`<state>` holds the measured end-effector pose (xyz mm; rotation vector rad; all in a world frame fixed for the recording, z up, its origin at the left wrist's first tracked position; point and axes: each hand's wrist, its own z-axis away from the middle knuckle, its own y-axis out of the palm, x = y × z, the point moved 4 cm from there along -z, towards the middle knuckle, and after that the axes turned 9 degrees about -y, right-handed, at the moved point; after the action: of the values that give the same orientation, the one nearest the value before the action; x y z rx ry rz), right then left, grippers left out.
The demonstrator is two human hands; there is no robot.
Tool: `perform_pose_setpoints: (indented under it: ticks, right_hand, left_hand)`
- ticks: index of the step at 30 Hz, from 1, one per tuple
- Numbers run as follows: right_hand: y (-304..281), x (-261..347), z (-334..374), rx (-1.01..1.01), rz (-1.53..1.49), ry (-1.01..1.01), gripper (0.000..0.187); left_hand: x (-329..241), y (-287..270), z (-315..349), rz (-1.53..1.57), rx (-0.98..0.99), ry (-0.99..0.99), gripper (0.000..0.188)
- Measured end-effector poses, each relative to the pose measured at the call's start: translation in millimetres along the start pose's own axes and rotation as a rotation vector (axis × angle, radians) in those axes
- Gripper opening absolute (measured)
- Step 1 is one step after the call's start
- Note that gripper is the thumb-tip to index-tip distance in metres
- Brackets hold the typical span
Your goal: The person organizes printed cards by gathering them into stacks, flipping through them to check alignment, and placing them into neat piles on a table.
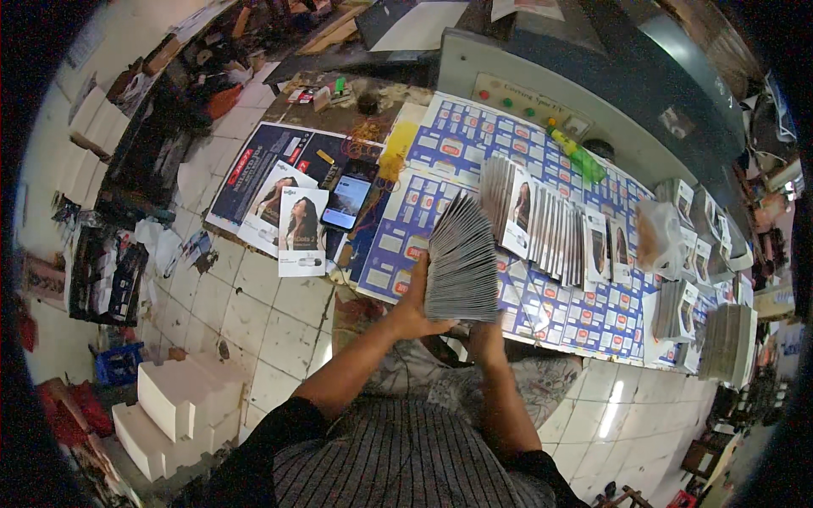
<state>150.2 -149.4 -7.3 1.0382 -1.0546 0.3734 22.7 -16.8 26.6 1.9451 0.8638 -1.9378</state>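
A thick stack of folded leaflets (461, 267), its edges fanned out, is held upright between my two hands above the table's near edge. My left hand (413, 306) is wrapped round its left side and lower corner. Gripping the lower right corner is my right hand (487, 340), partly hidden behind the stack. Just right of it, a long row of similar leaflets (550, 230) leans overlapping on the blue printed sheets (389, 275) that cover the table. Two single leaflets (302, 254) with a person's picture lie to the left, beside a lit phone (345, 203).
A green bottle (586, 163) lies near the grey machine panel (500, 72) with buttons. At the right are a clear plastic bag (662, 237) and more leaflet stacks (675, 309). Tangled string (368, 135) sits at the back left. White blocks (190, 389) stand on the tiled floor.
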Motion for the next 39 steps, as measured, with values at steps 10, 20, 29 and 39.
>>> perform_pose_setpoints:
  ticks: [10, 20, 29, 39]
  right_hand:
    - [56, 55, -28, -0.115, 0.274, 0.191, 0.055]
    - [45, 42, -121, 0.069, 0.028, -0.062, 0.081]
    - [34, 15, -128, 0.013, 0.205, 0.132, 0.085]
    - [45, 27, -84, 0.164, -0.113, 0.077, 0.090]
  left_hand:
    - [-6, -18, -20, -0.017, -0.079, -0.152, 0.090]
    - [-13, -39, 4, 0.015, -0.043, -0.222, 0.113]
    - [14, -16, -6, 0.150, 0.100, -0.263, 0.144]
    - [-19, -15, -13, -0.027, -0.148, -0.007, 0.144]
